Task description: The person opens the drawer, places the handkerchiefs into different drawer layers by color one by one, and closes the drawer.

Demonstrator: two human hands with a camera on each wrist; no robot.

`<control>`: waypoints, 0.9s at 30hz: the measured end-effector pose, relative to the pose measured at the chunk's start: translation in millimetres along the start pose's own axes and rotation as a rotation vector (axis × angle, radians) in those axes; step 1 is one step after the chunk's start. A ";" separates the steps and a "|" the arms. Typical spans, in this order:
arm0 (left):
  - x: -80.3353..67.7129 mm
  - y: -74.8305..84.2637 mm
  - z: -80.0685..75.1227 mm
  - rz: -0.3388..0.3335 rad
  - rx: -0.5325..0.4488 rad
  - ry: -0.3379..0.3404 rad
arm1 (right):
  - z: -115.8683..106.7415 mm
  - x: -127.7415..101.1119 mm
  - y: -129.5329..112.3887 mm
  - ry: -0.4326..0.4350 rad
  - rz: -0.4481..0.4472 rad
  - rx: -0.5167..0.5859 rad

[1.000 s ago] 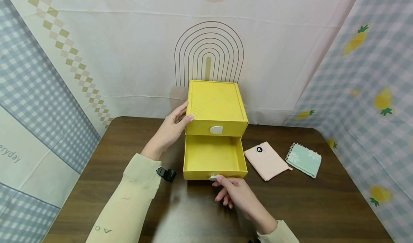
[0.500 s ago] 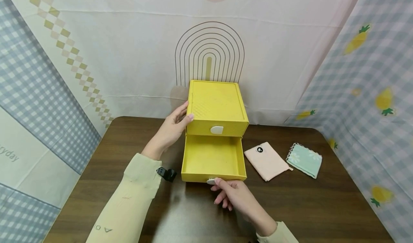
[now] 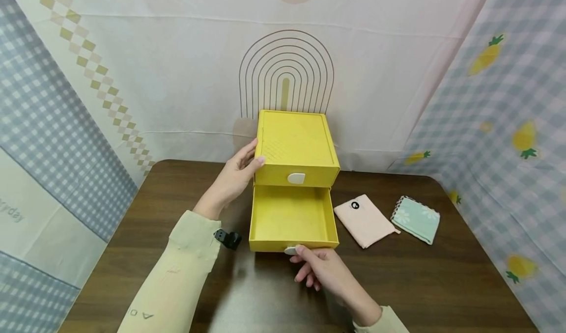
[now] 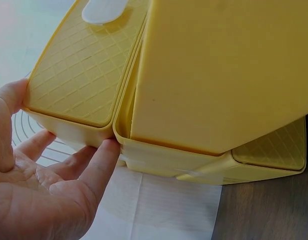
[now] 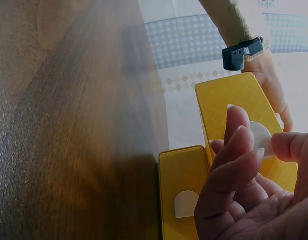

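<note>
while the left hand (image 3: 234, 178) steadies the yellow drawer box (image 3: 295, 146), the right hand (image 3: 320, 269) pinches its lower drawer's white tab (image 3: 290, 250).

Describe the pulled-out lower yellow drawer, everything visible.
The lower yellow plastic drawer is a shallow square tray, pulled well out of the yellow two-drawer box and empty inside. It sits level just above the dark wooden table. A white half-round handle tab sticks out of its front wall; the right hand pinches that tab. The left hand holds the box's left side, not the drawer. The upper drawer is closed.
</note>
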State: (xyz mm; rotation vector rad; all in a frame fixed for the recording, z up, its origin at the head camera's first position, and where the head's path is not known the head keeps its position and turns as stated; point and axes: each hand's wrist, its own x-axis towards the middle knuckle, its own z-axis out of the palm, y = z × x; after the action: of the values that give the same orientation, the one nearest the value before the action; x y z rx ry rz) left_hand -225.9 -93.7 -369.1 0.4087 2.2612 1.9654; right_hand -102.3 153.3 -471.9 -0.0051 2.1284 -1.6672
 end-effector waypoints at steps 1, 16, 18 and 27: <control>0.1 -0.2 -0.2 0.001 -0.001 -0.001 | 0.2 0.1 -0.1 0.000 -0.001 0.000; 0.4 -1.2 -1.0 -0.008 -0.006 -0.001 | -24.2 -3.4 9.7 -0.017 -0.038 -0.049; 0.3 -1.1 -1.0 -0.007 -0.007 -0.002 | -35.3 -4.5 13.9 -0.037 -0.061 -0.089; -0.3 0.5 -0.9 -0.008 0.008 0.000 | -91.3 -1.7 32.3 0.008 -0.078 -0.253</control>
State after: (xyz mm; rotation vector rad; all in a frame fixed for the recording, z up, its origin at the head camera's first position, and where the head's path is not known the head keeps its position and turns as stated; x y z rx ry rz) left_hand -225.8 -94.6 -368.6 0.3999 2.2682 1.9529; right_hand -123.1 247.0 -484.7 -0.1591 2.3583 -1.4287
